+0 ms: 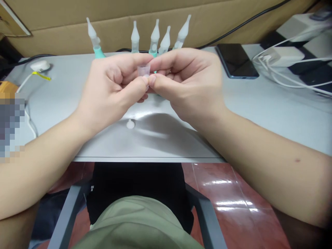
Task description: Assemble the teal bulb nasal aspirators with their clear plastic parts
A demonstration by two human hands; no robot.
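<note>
My left hand (116, 77) and my right hand (186, 79) meet above the table, their thumbs and fingertips closed around a small clear plastic tube (143, 70). The fingers hide its lower end. Below my hands, a small white round piece with a little tab (130, 123) lies on the tabletop. Behind them stand several nasal aspirators with teal bulbs and white pointed tips, one at the left (92, 34) and others grouped behind my fingers, such as the rightmost aspirator (183, 30). My hands cover most of the grouped bulbs.
The grey table (109, 145) ends at its front edge before my lap. A dark phone (236, 60) lies at the right, near white chargers (285, 57) and tangled cables. At the left is a white plug-like device (40, 65) on a cord. Cardboard (64, 24) lines the back.
</note>
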